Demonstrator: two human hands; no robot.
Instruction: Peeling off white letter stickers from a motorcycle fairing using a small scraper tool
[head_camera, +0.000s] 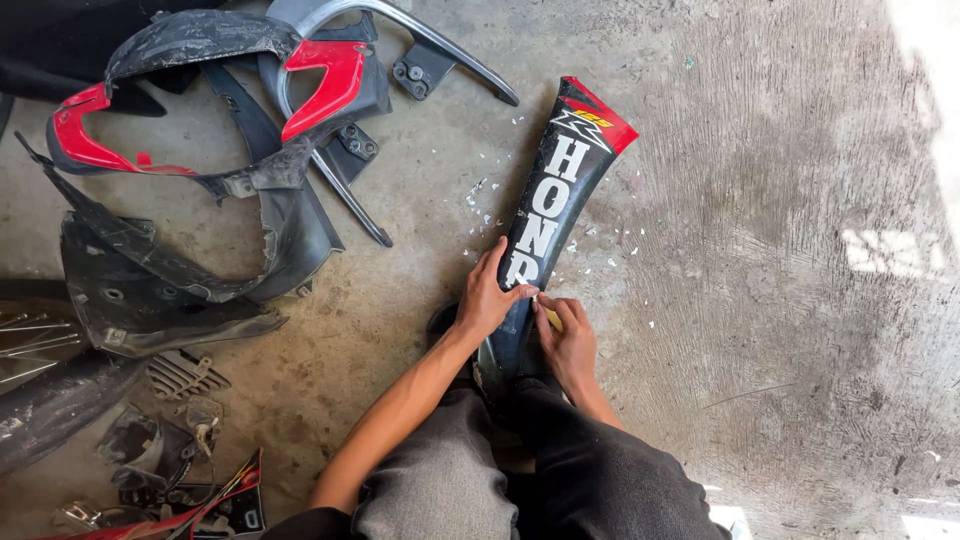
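Note:
A long black motorcycle body panel (552, 190) with white lettering and a red tip lies on the concrete floor, its near end propped against my knees. My left hand (487, 296) rests on the panel's left edge, fingers pressed against the sticker. My right hand (567, 342) grips a small yellowish tool at the lower part of the panel, fingers curled around it. Small white flakes (610, 250) are scattered on the floor around the panel.
A pile of black and red fairing pieces (200, 150) and a grey grab rail (400, 40) lie at the upper left. More black plastic parts (170, 420) sit at the lower left. Bare concrete floor (780, 250) stretches to the right.

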